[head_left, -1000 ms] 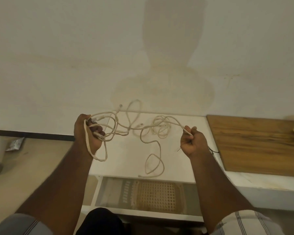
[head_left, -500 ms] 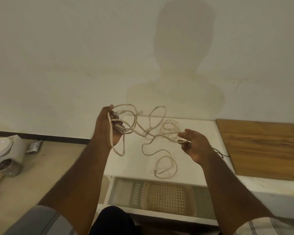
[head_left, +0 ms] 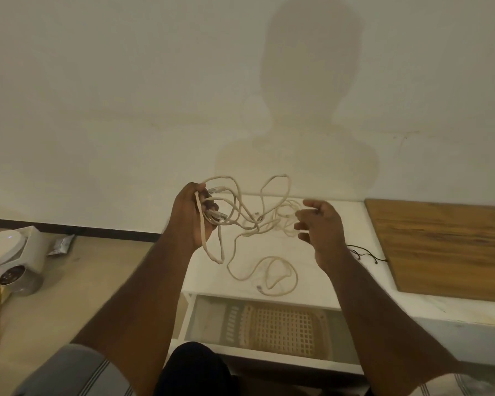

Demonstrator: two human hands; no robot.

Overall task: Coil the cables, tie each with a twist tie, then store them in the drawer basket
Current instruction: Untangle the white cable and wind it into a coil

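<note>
A few loops of the white cable (head_left: 242,224) were gripped in the left hand (head_left: 190,217), the remainder trailing uncoiled across the counter (head_left: 352,224); the right hand (head_left: 322,227) was loosely spread, holding nothing; tying and storage in the drawer basket (head_left: 280,328) remained outstanding.

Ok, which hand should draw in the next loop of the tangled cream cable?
The right hand. Its fingers are spread and hold nothing, and it hovers beside the loose strands of the cream cable. The left hand already has its grip on the gathered loops and connectors.
</note>
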